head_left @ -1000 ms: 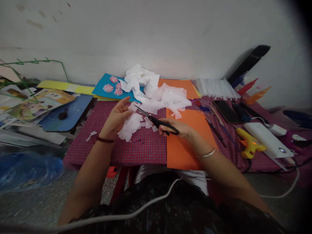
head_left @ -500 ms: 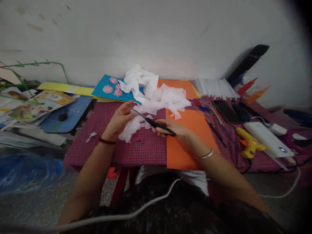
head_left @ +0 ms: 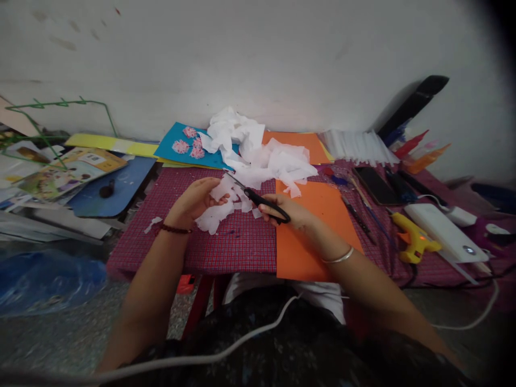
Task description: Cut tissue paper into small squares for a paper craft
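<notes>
My right hand [head_left: 282, 209] grips a pair of black-handled scissors [head_left: 264, 204], whose narrow blades point up and left over white tissue-paper scraps [head_left: 215, 215]. To the left of the blades, my left hand [head_left: 199, 200] hovers by the scraps, its fingers bent and apart; I see nothing gripped between them. Behind both hands lies a crumpled heap of white tissue paper [head_left: 236, 134]. An orange sheet [head_left: 314, 242] lies under my right hand and wrist.
Pink-and-white fluffy flowers [head_left: 180, 146] rest on a blue sheet [head_left: 167, 142] at the back. A yellow glue gun [head_left: 413, 236], white power bank [head_left: 443, 231] and dark phone [head_left: 374, 184] lie at right. Books [head_left: 76, 169] and a green wire rack [head_left: 92, 102] are at left.
My left hand has drawn slightly back from the scissor tips and its fingers have parted. The blades have swung to point more upward, and the view has shifted slightly.
</notes>
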Motion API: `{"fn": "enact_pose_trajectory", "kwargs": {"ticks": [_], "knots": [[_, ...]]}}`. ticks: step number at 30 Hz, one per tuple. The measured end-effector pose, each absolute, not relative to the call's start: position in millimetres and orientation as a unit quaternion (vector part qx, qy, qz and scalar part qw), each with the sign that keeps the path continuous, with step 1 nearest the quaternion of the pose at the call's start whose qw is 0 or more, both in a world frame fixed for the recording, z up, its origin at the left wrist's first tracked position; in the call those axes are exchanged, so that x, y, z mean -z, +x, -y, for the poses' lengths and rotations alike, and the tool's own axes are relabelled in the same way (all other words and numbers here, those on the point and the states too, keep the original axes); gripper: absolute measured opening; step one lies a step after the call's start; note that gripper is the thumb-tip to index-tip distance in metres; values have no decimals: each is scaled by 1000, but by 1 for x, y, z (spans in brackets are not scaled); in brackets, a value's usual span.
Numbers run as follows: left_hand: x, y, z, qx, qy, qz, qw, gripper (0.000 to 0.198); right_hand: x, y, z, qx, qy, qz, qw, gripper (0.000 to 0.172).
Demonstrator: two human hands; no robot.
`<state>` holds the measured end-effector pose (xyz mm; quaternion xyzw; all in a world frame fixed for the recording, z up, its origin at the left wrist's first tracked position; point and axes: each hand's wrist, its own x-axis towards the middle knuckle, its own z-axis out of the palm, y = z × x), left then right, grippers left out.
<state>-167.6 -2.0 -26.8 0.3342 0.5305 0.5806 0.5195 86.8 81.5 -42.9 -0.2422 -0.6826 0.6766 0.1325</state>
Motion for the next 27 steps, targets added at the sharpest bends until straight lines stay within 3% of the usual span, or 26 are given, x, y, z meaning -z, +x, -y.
{"fn": "enact_pose_trajectory", "kwargs": {"ticks": [4, 14, 27], "knots": [[25, -173, 5, -551, 374, -550, 505, 19, 42, 88, -83, -674, -227, 691, 133, 54], [17, -171, 6, -692, 339, -501, 395, 14, 36, 90, -86, -685, -164, 703, 97, 63], [22, -155, 3, -615, 400, -521, 436, 13, 35, 83, -81, -690, -166, 700, 82, 58]]}}
